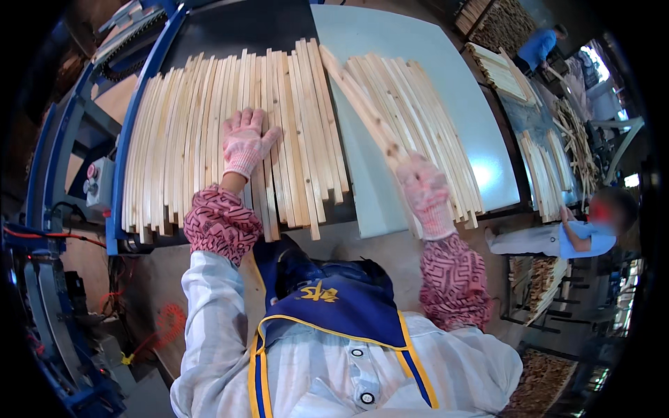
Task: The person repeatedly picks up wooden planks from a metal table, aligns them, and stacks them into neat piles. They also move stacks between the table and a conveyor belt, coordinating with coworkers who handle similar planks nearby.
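My left hand (245,141), in a pink knit glove, lies with spread fingers on a wide row of pale wooden strips (185,132) set side by side on a dark surface. To the right, my gloved right hand (424,187) is closed around the near end of a wooden strip (362,101). That strip slants away to the far left, its far end reaching the edge of the wide row. Under and beside my right hand is a smaller group of strips (425,104) on a pale, glossy tabletop (411,35). My right fingers are partly hidden by the hand's back.
Blue machine framing (139,90) runs along the left, with a grey control box (100,182) bearing a red button. At the right, a person in light blue (582,233) stands by more strips; another person (540,49) works farther back. Stacked wood (540,376) fills racks at right.
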Demonstrator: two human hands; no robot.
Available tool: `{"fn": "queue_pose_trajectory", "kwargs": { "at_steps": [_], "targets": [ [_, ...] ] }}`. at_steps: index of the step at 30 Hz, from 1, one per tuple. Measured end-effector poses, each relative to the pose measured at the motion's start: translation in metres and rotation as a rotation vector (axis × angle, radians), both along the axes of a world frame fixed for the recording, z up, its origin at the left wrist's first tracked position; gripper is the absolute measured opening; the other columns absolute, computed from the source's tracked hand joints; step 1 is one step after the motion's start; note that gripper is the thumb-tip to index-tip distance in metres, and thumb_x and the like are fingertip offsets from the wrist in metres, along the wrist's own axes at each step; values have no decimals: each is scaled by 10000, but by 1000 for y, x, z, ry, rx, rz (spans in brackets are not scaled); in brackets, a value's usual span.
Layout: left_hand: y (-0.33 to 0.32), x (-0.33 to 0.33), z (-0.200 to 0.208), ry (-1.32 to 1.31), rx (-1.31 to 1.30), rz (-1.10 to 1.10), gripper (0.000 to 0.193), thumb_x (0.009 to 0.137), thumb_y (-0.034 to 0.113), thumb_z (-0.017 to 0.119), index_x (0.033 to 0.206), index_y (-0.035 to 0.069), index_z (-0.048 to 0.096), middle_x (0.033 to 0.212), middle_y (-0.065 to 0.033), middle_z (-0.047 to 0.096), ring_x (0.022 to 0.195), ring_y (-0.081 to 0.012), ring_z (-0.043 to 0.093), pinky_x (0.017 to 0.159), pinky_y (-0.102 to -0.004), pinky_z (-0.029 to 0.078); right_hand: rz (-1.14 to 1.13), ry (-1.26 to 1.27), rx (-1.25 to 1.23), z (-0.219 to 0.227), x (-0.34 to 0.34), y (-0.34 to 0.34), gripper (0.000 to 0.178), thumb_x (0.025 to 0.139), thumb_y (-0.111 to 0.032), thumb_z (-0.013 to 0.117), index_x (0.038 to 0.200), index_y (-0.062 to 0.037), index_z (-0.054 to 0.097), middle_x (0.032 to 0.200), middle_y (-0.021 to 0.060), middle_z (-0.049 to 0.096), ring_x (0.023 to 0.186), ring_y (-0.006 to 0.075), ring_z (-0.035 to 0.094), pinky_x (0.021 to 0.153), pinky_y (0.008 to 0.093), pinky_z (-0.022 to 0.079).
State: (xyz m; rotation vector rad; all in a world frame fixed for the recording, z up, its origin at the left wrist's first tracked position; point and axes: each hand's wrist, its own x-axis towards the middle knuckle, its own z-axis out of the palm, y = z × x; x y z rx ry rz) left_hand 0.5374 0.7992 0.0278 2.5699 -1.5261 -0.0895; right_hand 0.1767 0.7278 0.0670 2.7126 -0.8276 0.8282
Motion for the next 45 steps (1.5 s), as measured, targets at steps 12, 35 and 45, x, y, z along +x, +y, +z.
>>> {"fn": "queue_pose_trajectory", "kwargs": {
  "at_steps": [12, 35, 45],
  "targets": [
    [151, 128, 22, -293, -97, 432, 613, 897, 503, 514, 1390, 143, 465, 1489, -92, 395, 1411, -266, 289, 1153, -380, 231, -283, 303, 62, -59, -96, 73, 472, 858, -207, 627, 1319, -168, 538, 881, 60, 677, 614, 239, 627, 519, 359, 470],
    [256, 233, 33, -520, 13, 886, 603, 892, 449, 561, 1385, 119, 452, 1428, -133, 451, 1309, -320, 407, 1077, -443, 322, -254, 214, 42, -37, -73, 76, 479, 768, -265, 687, 1231, -187, 590, 831, 28, 657, 625, 223, 611, 603, 373, 467],
    [68, -50, 4, -106, -379, -196, 612, 754, 259, 753, 1306, 108, 537, 1397, -151, 479, 1263, -346, 468, 1047, -424, 409, -163, 377, 686, -18, -84, 56, 509, 844, -338, 558, 1310, -135, 524, 1138, 78, 649, 851, 248, 666, 798, 355, 515]
  ]
}}
